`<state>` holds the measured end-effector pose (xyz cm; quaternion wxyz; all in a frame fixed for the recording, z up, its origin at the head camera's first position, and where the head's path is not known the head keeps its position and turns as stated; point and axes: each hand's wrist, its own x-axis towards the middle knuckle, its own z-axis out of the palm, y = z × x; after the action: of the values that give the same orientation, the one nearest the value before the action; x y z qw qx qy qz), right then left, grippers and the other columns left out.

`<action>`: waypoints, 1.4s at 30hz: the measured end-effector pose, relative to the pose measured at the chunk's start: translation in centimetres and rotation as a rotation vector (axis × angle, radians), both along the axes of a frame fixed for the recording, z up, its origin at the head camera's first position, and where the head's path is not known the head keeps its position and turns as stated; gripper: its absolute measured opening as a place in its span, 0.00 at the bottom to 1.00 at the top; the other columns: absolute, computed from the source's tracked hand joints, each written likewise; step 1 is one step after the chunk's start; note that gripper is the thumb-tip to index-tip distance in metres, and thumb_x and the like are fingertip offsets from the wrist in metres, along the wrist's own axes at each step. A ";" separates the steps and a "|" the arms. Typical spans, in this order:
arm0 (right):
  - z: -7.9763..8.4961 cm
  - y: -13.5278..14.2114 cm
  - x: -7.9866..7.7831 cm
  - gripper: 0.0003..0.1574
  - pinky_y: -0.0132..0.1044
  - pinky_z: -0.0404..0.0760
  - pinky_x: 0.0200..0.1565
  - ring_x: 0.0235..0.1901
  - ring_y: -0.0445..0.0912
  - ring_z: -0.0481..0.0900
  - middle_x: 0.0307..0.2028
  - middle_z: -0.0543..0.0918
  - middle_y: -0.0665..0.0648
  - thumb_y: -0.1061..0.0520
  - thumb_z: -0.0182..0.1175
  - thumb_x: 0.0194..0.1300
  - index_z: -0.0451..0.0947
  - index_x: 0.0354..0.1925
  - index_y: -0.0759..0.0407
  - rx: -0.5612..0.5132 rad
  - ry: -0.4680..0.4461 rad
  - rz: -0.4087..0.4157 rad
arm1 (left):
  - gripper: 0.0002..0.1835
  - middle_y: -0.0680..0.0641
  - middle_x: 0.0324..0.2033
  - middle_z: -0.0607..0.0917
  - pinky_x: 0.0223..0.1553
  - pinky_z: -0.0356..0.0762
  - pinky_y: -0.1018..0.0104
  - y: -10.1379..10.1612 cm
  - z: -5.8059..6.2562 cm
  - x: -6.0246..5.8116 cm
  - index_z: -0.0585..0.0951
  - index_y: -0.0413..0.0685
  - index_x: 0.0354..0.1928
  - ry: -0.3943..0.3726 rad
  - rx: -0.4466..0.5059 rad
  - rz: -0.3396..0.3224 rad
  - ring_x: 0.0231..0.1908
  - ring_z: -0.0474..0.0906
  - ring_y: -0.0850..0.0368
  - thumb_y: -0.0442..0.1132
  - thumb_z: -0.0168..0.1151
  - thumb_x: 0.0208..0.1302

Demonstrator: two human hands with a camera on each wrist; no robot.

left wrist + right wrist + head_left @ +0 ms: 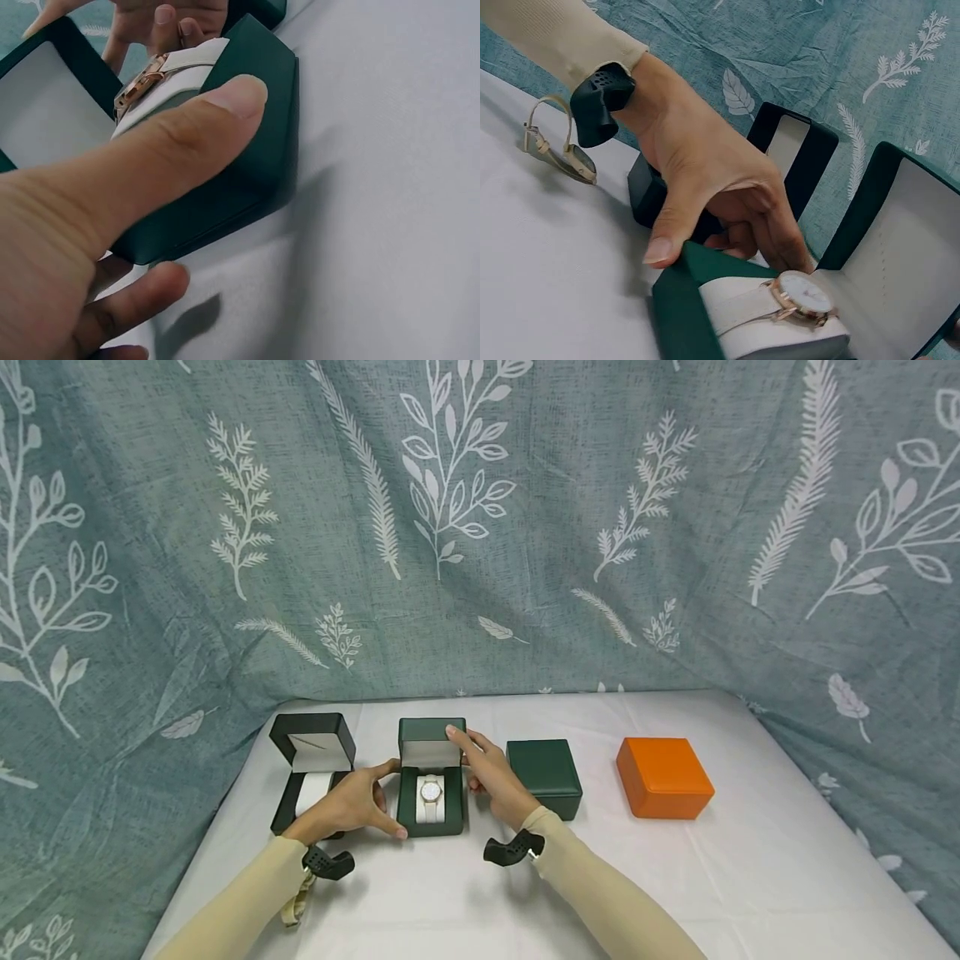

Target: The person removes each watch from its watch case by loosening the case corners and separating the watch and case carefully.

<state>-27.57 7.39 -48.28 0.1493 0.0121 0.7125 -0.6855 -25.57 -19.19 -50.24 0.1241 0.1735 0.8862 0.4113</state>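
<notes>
A green watch box [431, 828] stands with its lid up on the white cloth. Inside, a watch [431, 792] with a round pale dial, rose-gold case and white strap is wrapped round a cushion. My left hand [356, 802] grips the box at its left side. Its thumb [225, 105] lies along the front corner, and its other fingers are partly hidden behind the side. On the right, my right hand [495, 777] reaches an outstretched finger to the raised lid [431, 729] at its top right corner. The lower fingers sit beside the box's right side.
To the left, an open black watch box [313, 724] holds a white cushion, partly behind my left hand. A closed green box [543, 768] and a closed orange box [663, 772] stand to the right. A loose watch with a beige strap [559, 154] lies beside my left forearm.
</notes>
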 end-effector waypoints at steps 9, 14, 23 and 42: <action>0.9 -0.1 -0.2 0.57 0.37 0.66 0.28 0.21 0.43 0.60 0.56 0.73 0.65 0.14 0.58 0.55 0.68 0.74 0.40 0.029 0.013 0.022 | 0.69 0.50 0.23 0.82 0.24 0.72 0.64 0.3 0.2 0.0 0.59 0.33 0.78 0.014 -0.046 -0.027 0.24 0.75 0.56 0.48 0.91 0.34; 1.0 -0.2 -0.1 0.59 0.36 0.67 0.28 0.21 0.44 0.62 0.57 0.73 0.65 0.14 0.57 0.57 0.66 0.76 0.41 0.038 0.022 0.021 | 0.70 0.50 0.23 0.82 0.24 0.72 0.64 0.4 0.3 -0.1 0.58 0.33 0.78 0.014 -0.057 -0.029 0.24 0.75 0.56 0.48 0.91 0.34; 0.3 0.2 1.1 0.54 0.44 0.80 0.35 0.22 0.44 0.73 0.63 0.76 0.63 0.20 0.56 0.65 0.62 0.78 0.45 0.084 0.087 0.051 | 0.68 0.50 0.24 0.82 0.26 0.73 0.64 0.2 0.5 0.1 0.58 0.31 0.77 0.023 -0.075 -0.041 0.25 0.75 0.57 0.47 0.90 0.37; -1.4 0.8 3.5 0.46 0.46 0.82 0.32 0.22 0.45 0.76 0.63 0.76 0.65 0.34 0.66 0.68 0.65 0.75 0.50 0.146 0.178 0.081 | 0.66 0.49 0.26 0.82 0.27 0.73 0.63 -0.1 0.7 0.1 0.58 0.31 0.78 -0.005 -0.063 -0.058 0.26 0.75 0.55 0.46 0.89 0.40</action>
<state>-24.11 8.19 -49.71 0.1118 -0.0667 0.7708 -0.6236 -25.46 -19.25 -49.54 0.1437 0.1943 0.8928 0.3800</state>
